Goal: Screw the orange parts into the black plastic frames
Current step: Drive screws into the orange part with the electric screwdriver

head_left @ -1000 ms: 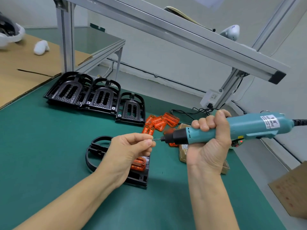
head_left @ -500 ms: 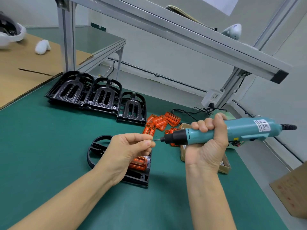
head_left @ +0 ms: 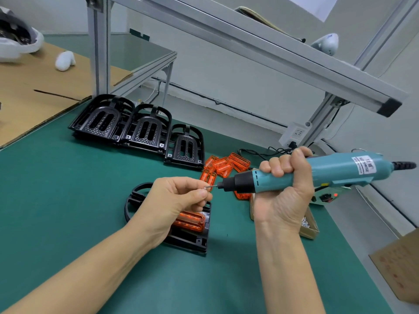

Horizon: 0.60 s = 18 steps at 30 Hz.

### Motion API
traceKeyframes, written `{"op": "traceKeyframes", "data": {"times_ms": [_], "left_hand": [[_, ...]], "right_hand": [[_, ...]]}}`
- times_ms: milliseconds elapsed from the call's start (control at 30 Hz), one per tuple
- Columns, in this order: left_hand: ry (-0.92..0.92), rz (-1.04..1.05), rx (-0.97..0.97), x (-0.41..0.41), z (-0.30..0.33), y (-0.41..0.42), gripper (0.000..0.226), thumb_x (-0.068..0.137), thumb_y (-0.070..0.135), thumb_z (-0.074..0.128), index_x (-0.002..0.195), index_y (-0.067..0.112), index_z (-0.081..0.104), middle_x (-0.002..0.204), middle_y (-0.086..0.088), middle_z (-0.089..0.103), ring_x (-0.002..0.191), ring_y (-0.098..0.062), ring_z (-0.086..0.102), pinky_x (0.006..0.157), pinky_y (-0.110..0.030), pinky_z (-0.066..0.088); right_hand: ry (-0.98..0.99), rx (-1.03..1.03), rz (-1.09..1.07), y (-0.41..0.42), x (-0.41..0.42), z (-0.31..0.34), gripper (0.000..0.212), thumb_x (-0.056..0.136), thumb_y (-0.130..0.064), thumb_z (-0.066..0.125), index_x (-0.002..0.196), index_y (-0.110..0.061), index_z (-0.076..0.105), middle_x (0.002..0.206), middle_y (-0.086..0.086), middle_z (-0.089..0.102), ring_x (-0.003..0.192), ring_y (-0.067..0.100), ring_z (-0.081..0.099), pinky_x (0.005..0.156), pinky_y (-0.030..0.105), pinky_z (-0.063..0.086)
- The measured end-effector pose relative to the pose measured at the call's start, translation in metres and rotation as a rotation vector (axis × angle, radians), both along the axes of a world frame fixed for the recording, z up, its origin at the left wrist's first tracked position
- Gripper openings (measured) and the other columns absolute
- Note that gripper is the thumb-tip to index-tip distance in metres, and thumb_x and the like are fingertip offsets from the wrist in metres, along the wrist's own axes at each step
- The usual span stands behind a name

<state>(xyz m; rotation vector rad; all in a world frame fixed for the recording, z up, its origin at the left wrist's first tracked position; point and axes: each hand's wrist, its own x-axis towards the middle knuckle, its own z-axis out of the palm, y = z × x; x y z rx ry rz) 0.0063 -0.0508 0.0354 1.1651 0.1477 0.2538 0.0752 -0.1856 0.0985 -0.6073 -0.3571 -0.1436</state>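
Observation:
A black plastic frame (head_left: 192,242) lies on the green mat under my left hand (head_left: 172,200), with an orange part (head_left: 190,222) seated in it. My left hand pinches a small screw (head_left: 205,188) at the bit of a teal electric screwdriver (head_left: 317,173). My right hand (head_left: 283,196) grips the screwdriver's body, holding it nearly level above the mat. Loose orange parts (head_left: 226,165) lie in a pile behind the hands. Three more black frames (head_left: 145,130) stand in a row at the back left.
A small cardboard box of screws (head_left: 309,225) sits right of my right hand. An aluminium rack post (head_left: 97,46) and beam (head_left: 272,51) rise over the bench. A power strip (head_left: 294,133), a controller box (head_left: 328,196) and cardboard (head_left: 399,266) are at the right.
The screwdriver has tilted slightly, its rear end now a little lower and nearer. Both hands stay together at the bit tip with the screw.

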Motion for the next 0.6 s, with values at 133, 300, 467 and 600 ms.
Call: {"op": "traceKeyframes", "data": {"times_ms": [133,300,467,600], "left_hand": [[0.006,0.008,-0.030,-0.0019,0.0026,0.0002,0.012,0.078,-0.008,0.064,0.080,0.001,0.073,0.073,-0.014,0.071,0.057,-0.012,0.061,0.055,-0.020,0.053],[0.003,0.007,-0.102,-0.0021,0.0032,0.0001,0.012,0.073,-0.002,0.066,0.073,0.005,0.075,0.072,-0.014,0.070,0.056,-0.012,0.060,0.052,-0.021,0.053],[-0.029,0.053,-0.041,-0.0025,0.0004,-0.0023,0.017,0.075,-0.001,0.067,0.071,0.012,0.077,0.072,-0.012,0.071,0.058,-0.012,0.061,0.056,-0.021,0.054],[-0.066,0.130,0.111,-0.0008,-0.0046,-0.0048,0.029,0.081,-0.005,0.065,0.071,0.019,0.077,0.074,-0.009,0.073,0.061,-0.013,0.064,0.060,-0.018,0.053]], "right_hand": [[-0.031,-0.015,0.013,0.0001,-0.0004,0.0020,0.016,0.087,-0.006,0.050,0.084,-0.022,0.051,0.053,-0.010,0.041,0.044,0.004,0.041,0.051,0.019,0.041],[-0.040,-0.030,0.000,-0.0004,-0.0021,0.0035,0.016,0.087,-0.006,0.050,0.084,-0.021,0.052,0.053,-0.010,0.041,0.044,0.005,0.041,0.050,0.020,0.041],[-0.029,-0.018,-0.022,0.0029,-0.0025,0.0007,0.017,0.088,-0.005,0.048,0.085,-0.021,0.051,0.053,-0.010,0.041,0.044,0.005,0.041,0.050,0.019,0.040],[0.026,0.022,-0.047,0.0059,-0.0017,-0.0039,0.017,0.089,-0.005,0.049,0.084,-0.021,0.051,0.052,-0.009,0.040,0.043,0.005,0.040,0.049,0.019,0.039]]}}
